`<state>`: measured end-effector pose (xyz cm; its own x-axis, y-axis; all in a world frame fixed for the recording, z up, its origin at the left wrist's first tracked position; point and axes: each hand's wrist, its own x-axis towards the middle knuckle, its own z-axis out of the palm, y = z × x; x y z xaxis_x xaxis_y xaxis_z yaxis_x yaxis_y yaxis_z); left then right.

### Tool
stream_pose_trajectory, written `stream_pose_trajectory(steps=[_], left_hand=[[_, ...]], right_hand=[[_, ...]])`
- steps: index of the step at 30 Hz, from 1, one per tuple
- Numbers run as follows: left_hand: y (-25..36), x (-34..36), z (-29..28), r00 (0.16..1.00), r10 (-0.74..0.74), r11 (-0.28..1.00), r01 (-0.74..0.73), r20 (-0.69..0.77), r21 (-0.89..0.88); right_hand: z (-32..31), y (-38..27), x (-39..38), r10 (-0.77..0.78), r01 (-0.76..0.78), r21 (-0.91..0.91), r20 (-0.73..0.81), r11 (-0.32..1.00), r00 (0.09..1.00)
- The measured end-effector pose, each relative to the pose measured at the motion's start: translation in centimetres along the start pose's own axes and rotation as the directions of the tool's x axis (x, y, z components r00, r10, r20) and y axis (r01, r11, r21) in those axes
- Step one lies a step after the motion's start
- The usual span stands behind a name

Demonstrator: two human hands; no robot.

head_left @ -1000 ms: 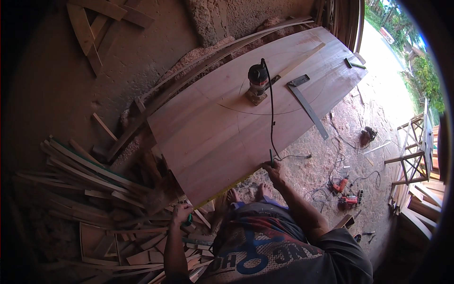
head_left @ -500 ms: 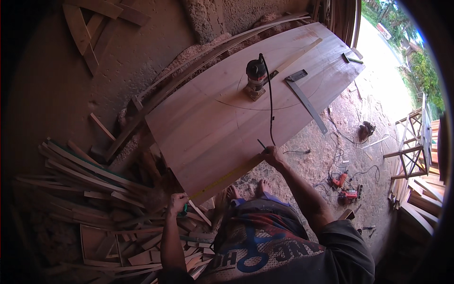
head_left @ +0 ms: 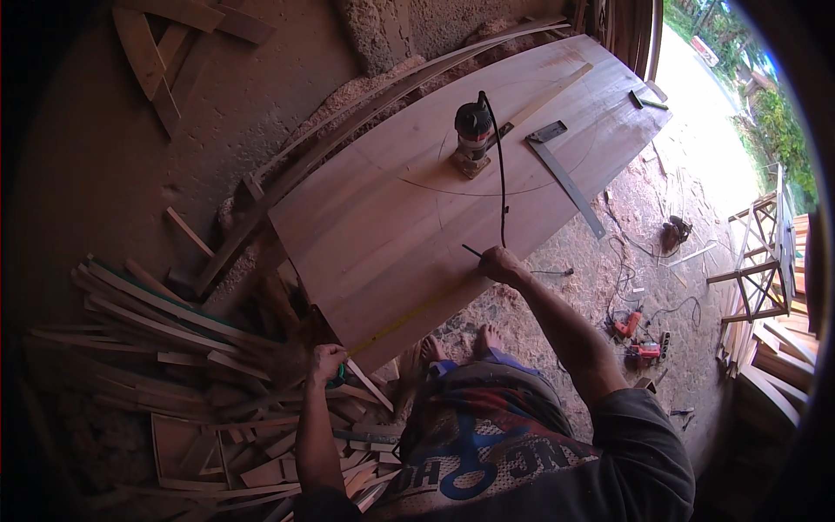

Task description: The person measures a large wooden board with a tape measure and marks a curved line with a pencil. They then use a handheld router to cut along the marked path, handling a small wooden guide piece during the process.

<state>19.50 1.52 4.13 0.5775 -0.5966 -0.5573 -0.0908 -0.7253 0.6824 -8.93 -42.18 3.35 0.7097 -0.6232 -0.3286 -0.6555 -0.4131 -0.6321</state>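
Note:
A wide wooden panel (head_left: 374, 226) lies before me with a pencilled curve on it. My left hand (head_left: 327, 360) is closed around a green tape measure (head_left: 337, 376) at the panel's near left corner. Its yellow blade (head_left: 396, 326) runs along the near part of the panel toward my right hand (head_left: 503, 264). That hand is closed at the panel's near edge, with a dark pencil (head_left: 470, 250) sticking out to the left. Whether its fingers also touch the blade's end is hidden.
A corded router (head_left: 471, 143) stands on the panel, beside a wooden strip (head_left: 557, 91), a large square (head_left: 567, 184) and a smaller square (head_left: 648, 103). Scrap wood (head_left: 174, 317) is heaped at left. Red power tools (head_left: 642, 350) and cords lie on the dusty floor at right.
My right hand with the pencil has moved slightly away from me along the panel's edge. The left hand has shifted a little the same way, and the tape blade with it.

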Motion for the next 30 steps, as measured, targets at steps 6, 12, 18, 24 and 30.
stream_pose_trajectory(steps=[6, 12, 18, 24, 30], left_hand=[[-0.2, 0.6, -0.3, 1.000, 0.014, 0.996, -0.012, -0.018, 0.088], [-0.7, 0.8, -0.4, 1.000, -0.014, 0.996, 0.015, -0.018, 0.091], [1.4, 0.2, -0.3, 1.000, -0.005, 0.996, 0.004, 0.006, 0.094], [0.5, 0.1, -0.7, 1.000, -0.022, 0.997, 0.022, -0.004, 0.072], [-0.3, -1.2, -2.3, 0.993, 0.033, 0.987, -0.014, 0.118, -0.159]], right_hand=[[-0.3, -0.9, -0.2, 0.029, -0.029, 0.040, 0.011, 0.999, 1.000], [0.2, -0.7, -0.3, 0.028, -0.027, 0.019, -0.021, 0.999, 0.999], [0.8, 0.7, 0.1, -0.028, 0.028, 0.003, -0.019, 1.000, 0.999], [0.0, -1.1, -0.7, 0.003, -0.002, 0.062, -0.009, 0.998, 1.000], [0.0, -1.0, -2.6, -0.031, 0.055, 0.226, -0.109, 0.972, 0.994]])
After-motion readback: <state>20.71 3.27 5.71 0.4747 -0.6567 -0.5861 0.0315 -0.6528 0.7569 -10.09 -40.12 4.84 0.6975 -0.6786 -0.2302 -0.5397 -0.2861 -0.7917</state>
